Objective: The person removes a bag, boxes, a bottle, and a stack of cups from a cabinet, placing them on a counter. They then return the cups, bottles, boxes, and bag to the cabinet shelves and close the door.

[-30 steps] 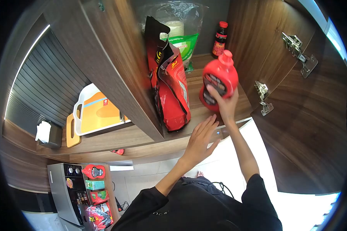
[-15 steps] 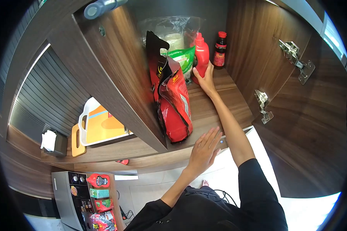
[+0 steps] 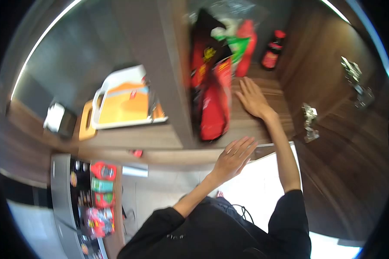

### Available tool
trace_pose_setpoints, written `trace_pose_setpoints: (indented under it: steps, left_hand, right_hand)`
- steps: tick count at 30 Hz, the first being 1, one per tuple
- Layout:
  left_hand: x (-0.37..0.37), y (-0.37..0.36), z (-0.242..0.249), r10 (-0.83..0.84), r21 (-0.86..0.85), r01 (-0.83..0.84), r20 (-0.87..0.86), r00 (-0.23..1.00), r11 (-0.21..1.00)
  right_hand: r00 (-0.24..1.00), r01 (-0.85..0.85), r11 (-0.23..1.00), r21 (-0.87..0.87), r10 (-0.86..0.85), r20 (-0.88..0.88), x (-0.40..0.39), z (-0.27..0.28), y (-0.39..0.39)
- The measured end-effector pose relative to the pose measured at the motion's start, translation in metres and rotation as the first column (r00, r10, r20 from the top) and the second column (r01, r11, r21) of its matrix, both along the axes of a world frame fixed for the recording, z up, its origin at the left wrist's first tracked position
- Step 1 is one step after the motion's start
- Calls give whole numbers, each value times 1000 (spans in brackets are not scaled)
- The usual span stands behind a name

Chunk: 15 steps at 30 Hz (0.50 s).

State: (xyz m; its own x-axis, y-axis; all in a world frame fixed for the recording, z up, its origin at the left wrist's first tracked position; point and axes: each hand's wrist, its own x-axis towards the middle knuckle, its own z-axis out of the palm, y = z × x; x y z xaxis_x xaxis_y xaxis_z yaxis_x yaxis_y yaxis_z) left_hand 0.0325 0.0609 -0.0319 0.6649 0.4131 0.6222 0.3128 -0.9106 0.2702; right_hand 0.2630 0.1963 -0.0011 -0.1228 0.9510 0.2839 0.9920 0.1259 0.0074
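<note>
Red plastic bottle (image 3: 248,48)'s standing toward the back of the brown wood-grain shelf (image 3: 248,124), right hand (image 3: 253,100) empty, fingers spread just in front. Left hand (image 3: 234,160)'s empty too, fingers out straight near the front edge.

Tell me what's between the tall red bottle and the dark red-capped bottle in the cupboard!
No object: in the head view, only dark back wall and brown wooden shelf show between the red bottle and dark bottle.

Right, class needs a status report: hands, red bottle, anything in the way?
Right hand open, empty. Left hand open, empty, near front of shelf. Red bottle standing inside. Green packet partly covers it.
</note>
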Motion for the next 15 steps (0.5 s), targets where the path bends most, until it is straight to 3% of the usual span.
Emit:
trace_pose_setpoints:
  steps: [1, 5, 6, 9, 11, 13, 14, 15]
  left_hand:
    - [0, 1, -9, 7, 15, -8, 47, 999, 1000]
    - [-22, -10, -53, -5, -4, 7, 295, 956, 1000]
    - [-28, -14, -68, -27, -61, 63, 463, 886, 996]
    - [-68, -32, -137, 280, -384, -105, 437, 855, 917]
    - [-107, -37, -187, 494, -587, -238, 326, 806, 774]
    - [-147, -40, -232, 740, -800, -280, 276, 613, 530]
    - [-169, -40, -252, 836, -862, -279, 252, 487, 422]
    - [-198, -33, -281, 877, -848, -378, 185, 444, 371]
  right_hand:
    - [997, -76, 997, 26, 75, 30, -9, 2, -29]
    - [989, -110, 994, -14, 108, -105, -78, 34, -138]
    - [984, -97, 995, 38, 102, -148, -89, 25, -157]
    - [948, 40, 962, 270, 49, -314, -131, -26, -206]
    - [831, -109, 965, 238, 220, -512, -143, -85, -229]
    - [576, -378, 915, -143, 111, -810, -163, -113, -229]
    - [601, -470, 865, -174, 170, -781, -176, -120, -222]
    - [618, -556, 804, -209, 233, -751, -186, -129, -214]
